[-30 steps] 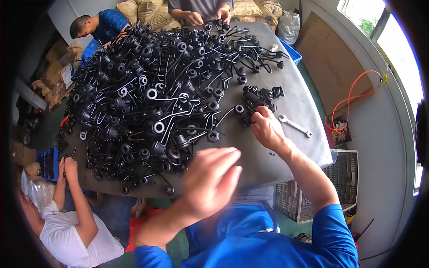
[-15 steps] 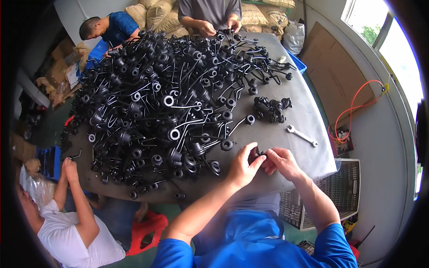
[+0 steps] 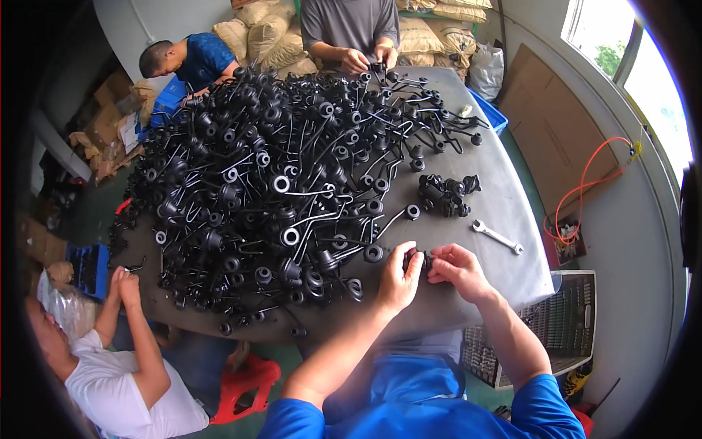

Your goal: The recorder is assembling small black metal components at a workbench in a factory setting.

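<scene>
Right hand (image 3: pixel 459 274) has left the cluster of black metal parts (image 3: pixel 447 196), met left hand (image 3: pixel 398 281) above the grey table's (image 3: pixel 515 282) near edge. Fingers of both pinch a small black part (image 3: pixel 428 261), mostly hidden. Loosened pinch could drop it over that edge.

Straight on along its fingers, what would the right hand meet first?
The right hand would likely meet the small black part between both hands, then the bare left hand; depth is unclear.

Tabletop (image 3: pixel 504 192) around the wrench (image 3: pixel 497 237) gives passage; heaped black parts (image 3: pixel 281 177) bar the left.
</scene>
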A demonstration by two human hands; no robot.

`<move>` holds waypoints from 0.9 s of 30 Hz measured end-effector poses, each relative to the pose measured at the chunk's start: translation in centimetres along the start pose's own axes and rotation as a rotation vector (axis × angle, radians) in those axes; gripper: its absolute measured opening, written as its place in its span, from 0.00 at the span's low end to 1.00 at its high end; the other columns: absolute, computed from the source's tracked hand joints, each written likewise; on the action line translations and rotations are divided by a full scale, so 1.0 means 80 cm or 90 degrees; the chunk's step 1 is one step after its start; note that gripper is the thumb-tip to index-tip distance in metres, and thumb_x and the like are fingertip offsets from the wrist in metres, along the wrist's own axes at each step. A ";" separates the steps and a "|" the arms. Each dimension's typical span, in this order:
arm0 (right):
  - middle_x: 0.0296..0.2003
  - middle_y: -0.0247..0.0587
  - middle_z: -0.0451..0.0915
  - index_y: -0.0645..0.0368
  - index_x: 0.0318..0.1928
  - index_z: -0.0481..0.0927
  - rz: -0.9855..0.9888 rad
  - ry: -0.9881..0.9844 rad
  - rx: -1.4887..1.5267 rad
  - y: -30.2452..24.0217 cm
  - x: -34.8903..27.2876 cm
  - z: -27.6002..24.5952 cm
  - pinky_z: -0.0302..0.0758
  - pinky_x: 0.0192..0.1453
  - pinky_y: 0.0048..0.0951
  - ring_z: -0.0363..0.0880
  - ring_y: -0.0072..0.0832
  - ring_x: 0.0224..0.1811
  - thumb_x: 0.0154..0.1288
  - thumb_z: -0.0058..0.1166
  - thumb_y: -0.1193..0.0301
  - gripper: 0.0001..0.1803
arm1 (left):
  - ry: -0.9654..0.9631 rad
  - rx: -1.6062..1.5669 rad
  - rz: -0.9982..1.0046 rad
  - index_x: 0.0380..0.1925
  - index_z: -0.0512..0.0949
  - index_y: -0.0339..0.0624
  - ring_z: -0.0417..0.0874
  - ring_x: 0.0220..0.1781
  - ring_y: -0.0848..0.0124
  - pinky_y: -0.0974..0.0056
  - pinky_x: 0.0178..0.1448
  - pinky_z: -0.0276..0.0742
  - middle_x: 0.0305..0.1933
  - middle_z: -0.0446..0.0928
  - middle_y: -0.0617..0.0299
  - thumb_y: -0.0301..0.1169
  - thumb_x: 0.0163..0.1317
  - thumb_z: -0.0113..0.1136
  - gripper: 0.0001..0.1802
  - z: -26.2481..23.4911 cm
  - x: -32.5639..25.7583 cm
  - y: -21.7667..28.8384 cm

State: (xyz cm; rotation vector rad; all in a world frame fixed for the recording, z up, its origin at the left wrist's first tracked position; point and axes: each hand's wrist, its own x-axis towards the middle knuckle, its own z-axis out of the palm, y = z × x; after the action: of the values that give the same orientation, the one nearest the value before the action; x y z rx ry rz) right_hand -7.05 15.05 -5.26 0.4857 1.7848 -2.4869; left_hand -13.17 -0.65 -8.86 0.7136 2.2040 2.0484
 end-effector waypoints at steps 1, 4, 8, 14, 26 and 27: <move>0.35 0.40 0.79 0.66 0.42 0.76 0.108 0.014 0.033 -0.007 -0.001 0.001 0.81 0.41 0.27 0.80 0.25 0.32 0.66 0.53 0.79 0.05 | 0.005 -0.009 -0.007 0.49 0.71 0.33 0.77 0.39 0.68 0.65 0.45 0.74 0.38 0.77 0.54 0.32 0.67 0.56 0.16 0.000 -0.001 0.001; 0.35 0.40 0.79 0.66 0.41 0.77 -0.001 -0.035 -0.023 0.000 0.001 -0.003 0.82 0.41 0.27 0.81 0.25 0.32 0.65 0.53 0.80 0.05 | 0.014 -0.020 -0.008 0.49 0.71 0.33 0.78 0.38 0.68 0.65 0.45 0.74 0.38 0.77 0.54 0.32 0.68 0.56 0.16 0.001 -0.002 -0.007; 0.33 0.39 0.80 0.65 0.43 0.77 0.133 -0.010 -0.048 -0.016 0.005 -0.003 0.81 0.42 0.26 0.81 0.25 0.32 0.64 0.55 0.80 0.07 | 0.007 -0.008 -0.010 0.49 0.71 0.33 0.78 0.38 0.68 0.65 0.45 0.75 0.37 0.77 0.55 0.32 0.68 0.55 0.15 0.001 0.000 -0.002; 0.33 0.39 0.80 0.65 0.44 0.77 0.135 -0.006 -0.019 -0.016 0.005 0.000 0.82 0.40 0.27 0.82 0.25 0.33 0.67 0.53 0.75 0.08 | 0.016 0.002 -0.020 0.50 0.72 0.34 0.77 0.42 0.72 0.68 0.48 0.74 0.40 0.77 0.57 0.33 0.69 0.54 0.15 -0.001 -0.001 -0.002; 0.32 0.41 0.80 0.66 0.48 0.77 0.080 -0.004 0.010 -0.012 0.004 0.005 0.83 0.40 0.27 0.82 0.25 0.32 0.69 0.53 0.72 0.12 | 0.027 0.014 -0.027 0.49 0.73 0.34 0.77 0.41 0.71 0.67 0.47 0.74 0.40 0.78 0.56 0.34 0.69 0.54 0.15 -0.001 0.001 -0.011; 0.33 0.41 0.80 0.66 0.48 0.77 0.123 -0.019 -0.010 -0.013 0.006 -0.001 0.82 0.41 0.26 0.82 0.26 0.32 0.68 0.54 0.73 0.11 | 0.026 0.016 -0.022 0.49 0.73 0.33 0.78 0.41 0.71 0.67 0.48 0.74 0.40 0.78 0.56 0.34 0.69 0.54 0.15 -0.001 0.002 -0.010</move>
State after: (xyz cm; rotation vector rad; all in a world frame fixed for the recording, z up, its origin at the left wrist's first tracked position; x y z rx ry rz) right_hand -7.68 15.56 -4.47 0.5867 1.6577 -2.3366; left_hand -13.56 -0.71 -9.55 0.6367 2.2509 2.0412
